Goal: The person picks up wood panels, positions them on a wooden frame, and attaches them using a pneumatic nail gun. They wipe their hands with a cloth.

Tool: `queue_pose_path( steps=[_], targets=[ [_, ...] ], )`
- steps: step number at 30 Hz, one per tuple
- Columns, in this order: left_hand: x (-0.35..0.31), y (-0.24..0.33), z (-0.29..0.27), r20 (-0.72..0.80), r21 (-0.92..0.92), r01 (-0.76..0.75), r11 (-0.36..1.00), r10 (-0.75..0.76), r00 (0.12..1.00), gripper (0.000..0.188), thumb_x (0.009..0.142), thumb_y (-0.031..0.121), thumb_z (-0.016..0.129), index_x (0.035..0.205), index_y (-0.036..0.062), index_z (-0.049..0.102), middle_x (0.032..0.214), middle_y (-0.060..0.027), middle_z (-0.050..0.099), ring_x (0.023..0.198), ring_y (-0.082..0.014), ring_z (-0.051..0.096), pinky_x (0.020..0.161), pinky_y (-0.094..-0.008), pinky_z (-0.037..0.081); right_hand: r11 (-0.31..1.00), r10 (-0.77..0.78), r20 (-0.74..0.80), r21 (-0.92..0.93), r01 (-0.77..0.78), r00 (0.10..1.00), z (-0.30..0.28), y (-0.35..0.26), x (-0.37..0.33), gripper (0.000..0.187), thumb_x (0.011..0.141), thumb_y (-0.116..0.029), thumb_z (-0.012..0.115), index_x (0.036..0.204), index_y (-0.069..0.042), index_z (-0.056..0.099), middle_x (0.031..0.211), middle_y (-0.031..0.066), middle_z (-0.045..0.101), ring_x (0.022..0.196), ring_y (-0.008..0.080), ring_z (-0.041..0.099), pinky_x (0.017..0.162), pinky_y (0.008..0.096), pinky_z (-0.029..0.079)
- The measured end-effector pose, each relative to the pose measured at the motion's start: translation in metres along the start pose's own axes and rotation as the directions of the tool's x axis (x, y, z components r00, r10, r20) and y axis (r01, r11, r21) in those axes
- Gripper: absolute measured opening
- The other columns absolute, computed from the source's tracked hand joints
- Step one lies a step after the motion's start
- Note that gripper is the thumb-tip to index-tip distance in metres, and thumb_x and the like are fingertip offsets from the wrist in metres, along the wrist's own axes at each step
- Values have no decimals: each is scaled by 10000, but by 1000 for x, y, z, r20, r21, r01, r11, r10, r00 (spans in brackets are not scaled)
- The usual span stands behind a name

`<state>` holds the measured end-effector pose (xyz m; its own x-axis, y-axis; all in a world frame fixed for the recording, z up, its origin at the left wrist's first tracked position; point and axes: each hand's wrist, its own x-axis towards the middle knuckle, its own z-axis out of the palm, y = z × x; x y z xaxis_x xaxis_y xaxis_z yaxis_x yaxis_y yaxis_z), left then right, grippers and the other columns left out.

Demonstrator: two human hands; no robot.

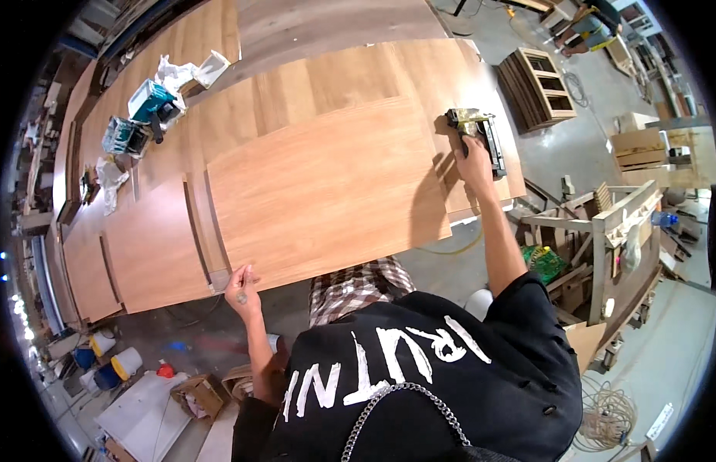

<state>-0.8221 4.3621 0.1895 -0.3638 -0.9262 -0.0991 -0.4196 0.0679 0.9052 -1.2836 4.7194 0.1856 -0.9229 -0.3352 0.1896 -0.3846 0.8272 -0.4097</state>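
A nail gun (492, 141) with a black body and a yellowish part lies on its side over the right end of the worktable. My right hand (473, 163) is wrapped round its handle. In front of me lies a rectangular wood-grain panel (327, 185), on top of larger wood sheets. My left hand (242, 291) is at the panel's near left corner, its fingers pressed together. Whether they pinch anything cannot be made out. Farther left, flat wood panels (154, 239) sit side by side, with dark gaps between them.
Teal and white-smeared containers (148, 100) and crumpled white plastic (111, 181) stand on the table's far left. Stacked wooden frames (536, 88) are on the floor beyond the right end. A wooden rack (596, 223) with scraps stands at right. Another person (592, 27) is far right.
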Motion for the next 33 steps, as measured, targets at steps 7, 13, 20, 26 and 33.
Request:
queue_pose_path(
  steps=[7, 13, 20, 26, 33],
  targets=[
    [-69, -34, -35, -295, 79, 91, 993, -64, 953, 380, 971, 305, 580, 713, 27, 566, 483, -35, 498, 456, -113, 550, 455, -272, 445, 873, 400, 153, 239, -426, 904, -16, -31, -160, 473, 971, -349, 562, 735, 60, 593, 583, 147, 538, 569, 199, 569, 566, 405, 442],
    [-87, -56, -26, -313, -286, 481, 829, -555, 771, 483, 974, 416, 568, 662, 48, 534, 526, -10, 439, 400, -123, 437, 402, -293, 436, 48, 541, 589, 691, -721, 600, -13, -48, -200, 456, 958, -389, 618, 1013, 62, 583, 859, 85, 638, 749, 139, 624, 630, 250, 508],
    [-103, -77, -12, -194, -576, 385, 721, -578, 793, 321, 994, 355, 530, 934, 51, 612, 655, -29, 521, 511, -129, 496, 498, -315, 492, -146, 449, 679, 697, -702, 581, -8, -32, -190, 227, 972, -261, 613, 894, -48, 607, 702, -40, 472, 582, 85, 420, 533, 266, 368],
    [-58, -97, -5, -197, -844, 212, 493, -653, 731, 320, 989, 350, 517, 1001, 42, 602, 718, -33, 559, 571, -154, 522, 555, -332, 501, 81, 479, 540, 758, -647, 692, -89, -70, -159, 200, 947, -205, 631, 1017, -22, 591, 706, -5, 513, 512, 85, 457, 458, 237, 364],
    [112, -94, -15, -522, -195, -396, 897, 247, 817, 494, 977, 450, 501, 1237, 31, 522, 1100, -119, 622, 1056, -238, 600, 955, -372, 483, 117, 406, 644, 667, -736, 648, -122, -81, -129, 302, 939, -205, 627, 1160, -4, 583, 824, 79, 642, 536, 171, 608, 457, 271, 448]
  ],
)
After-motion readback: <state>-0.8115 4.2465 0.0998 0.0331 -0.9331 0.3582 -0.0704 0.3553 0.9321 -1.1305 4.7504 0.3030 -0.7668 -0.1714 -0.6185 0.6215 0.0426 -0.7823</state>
